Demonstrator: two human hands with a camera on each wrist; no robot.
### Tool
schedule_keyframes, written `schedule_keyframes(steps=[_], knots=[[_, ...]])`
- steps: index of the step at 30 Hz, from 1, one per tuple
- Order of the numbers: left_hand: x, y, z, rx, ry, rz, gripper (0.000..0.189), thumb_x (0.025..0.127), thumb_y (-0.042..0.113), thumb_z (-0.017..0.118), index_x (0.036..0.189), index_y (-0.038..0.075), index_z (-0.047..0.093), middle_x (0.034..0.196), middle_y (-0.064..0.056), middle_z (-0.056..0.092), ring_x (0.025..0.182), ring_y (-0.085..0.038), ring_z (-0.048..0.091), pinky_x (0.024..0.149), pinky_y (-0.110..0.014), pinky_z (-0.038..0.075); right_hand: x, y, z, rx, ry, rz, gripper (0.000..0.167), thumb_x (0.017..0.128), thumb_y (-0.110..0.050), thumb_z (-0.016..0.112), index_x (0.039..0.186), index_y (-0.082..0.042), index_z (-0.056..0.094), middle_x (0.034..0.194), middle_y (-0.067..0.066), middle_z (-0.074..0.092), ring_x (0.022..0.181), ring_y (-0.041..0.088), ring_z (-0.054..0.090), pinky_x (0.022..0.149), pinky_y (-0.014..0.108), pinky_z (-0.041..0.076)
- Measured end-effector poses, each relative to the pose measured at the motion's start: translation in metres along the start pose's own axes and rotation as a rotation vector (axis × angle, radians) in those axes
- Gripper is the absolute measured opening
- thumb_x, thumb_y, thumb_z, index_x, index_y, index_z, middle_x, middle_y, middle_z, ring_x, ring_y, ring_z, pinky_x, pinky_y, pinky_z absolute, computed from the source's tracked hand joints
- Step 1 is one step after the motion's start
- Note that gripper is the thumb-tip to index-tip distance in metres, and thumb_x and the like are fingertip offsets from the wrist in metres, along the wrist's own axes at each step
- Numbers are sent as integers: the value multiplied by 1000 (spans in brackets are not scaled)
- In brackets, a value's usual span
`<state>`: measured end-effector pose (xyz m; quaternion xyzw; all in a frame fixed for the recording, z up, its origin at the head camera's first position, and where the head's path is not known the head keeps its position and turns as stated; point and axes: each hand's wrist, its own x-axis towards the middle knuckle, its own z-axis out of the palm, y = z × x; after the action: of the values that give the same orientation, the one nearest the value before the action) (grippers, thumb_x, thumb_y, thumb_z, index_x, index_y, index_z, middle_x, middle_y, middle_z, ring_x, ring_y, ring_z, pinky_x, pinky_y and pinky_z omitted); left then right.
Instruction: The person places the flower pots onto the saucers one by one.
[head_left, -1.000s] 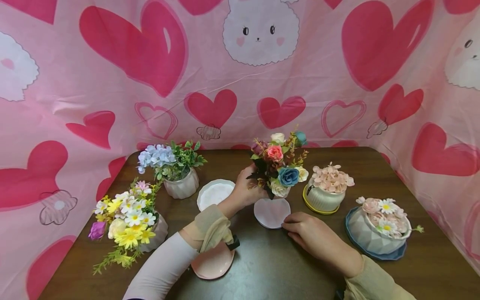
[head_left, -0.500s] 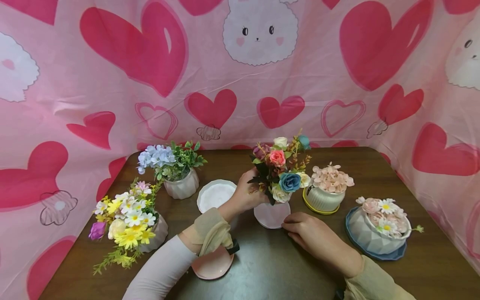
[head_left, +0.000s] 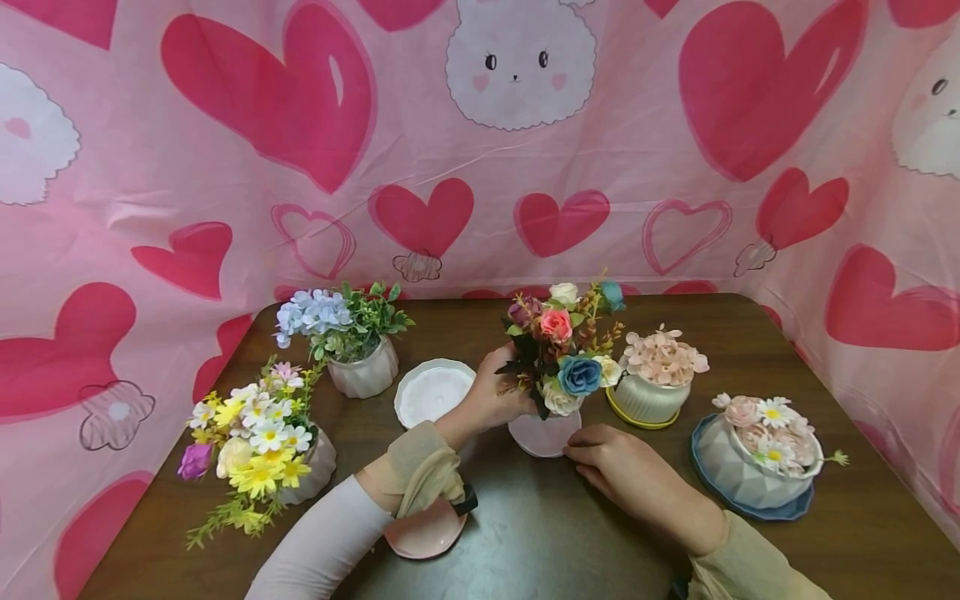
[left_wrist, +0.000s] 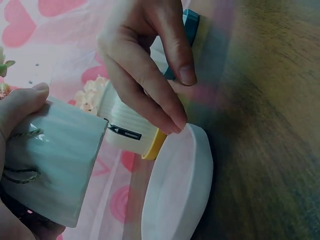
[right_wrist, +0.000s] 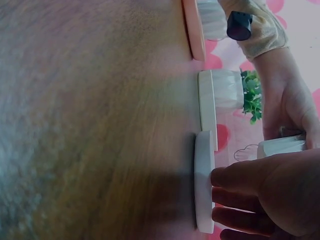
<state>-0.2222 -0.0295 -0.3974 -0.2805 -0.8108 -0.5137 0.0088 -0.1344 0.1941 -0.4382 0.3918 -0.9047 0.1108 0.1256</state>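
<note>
My left hand [head_left: 495, 396] grips a white flower pot [left_wrist: 60, 160] with a cord on its side. Out of it rises a bunch of artificial roses [head_left: 557, 327] in coral, blue, cream and purple. In the head view, flowers and hand hide most of this pot. It hangs tilted in the left wrist view, apart from a pale pinkish-white saucer [head_left: 546, 437] on the table. My right hand [head_left: 626, 475] touches that saucer's rim with extended fingertips; the left wrist view shows its thumb away from the rim.
At left stand a blue-hydrangea pot [head_left: 363, 371] and a daisy pot [head_left: 318, 471]. A white saucer [head_left: 427, 396] and a pink saucer [head_left: 427, 533] lie near my left arm. To the right are a peach-flower pot [head_left: 651, 398] on a yellow saucer and a faceted pot [head_left: 765, 475] on a blue saucer.
The left hand has lowered the flower pot slightly toward the saucer, with a small shift to the right. My right hand has stayed at the saucer's rim.
</note>
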Motion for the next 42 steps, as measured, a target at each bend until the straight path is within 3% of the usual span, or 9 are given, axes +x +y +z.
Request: schedule_keyframes(steps=[10, 22, 32, 42], knots=[[-2, -5, 2, -43, -21, -24, 73, 65, 16, 90, 130, 9, 58, 125, -10, 69, 115, -23, 64, 101, -36, 51, 0, 0, 0, -7, 28, -15, 20, 80, -8, 78, 99, -12, 77, 102, -1, 69, 92, 13, 66, 78, 33, 57], [-6, -9, 3, -78, -22, 33, 69, 65, 11, 87, 127, 5, 58, 123, -14, 70, 110, -22, 64, 98, -29, 51, -1, 1, 1, -8, 28, -7, 20, 80, -10, 78, 100, -12, 77, 102, 0, 69, 93, 13, 66, 80, 33, 57], [-7, -13, 5, -109, -52, 26, 71, 66, 10, 88, 129, 7, 57, 125, -11, 69, 113, -20, 63, 98, -30, 51, 0, 0, 0, 5, 4, 7, 19, 82, -10, 77, 101, -12, 77, 103, 0, 69, 94, 14, 66, 80, 33, 57], [-6, -16, 7, -42, -48, 45, 72, 63, 14, 91, 127, 9, 59, 122, -9, 71, 110, -19, 65, 94, -28, 52, -1, 1, 1, 2, 19, -1, 19, 81, -10, 77, 100, -12, 77, 102, 0, 69, 94, 14, 66, 80, 33, 57]])
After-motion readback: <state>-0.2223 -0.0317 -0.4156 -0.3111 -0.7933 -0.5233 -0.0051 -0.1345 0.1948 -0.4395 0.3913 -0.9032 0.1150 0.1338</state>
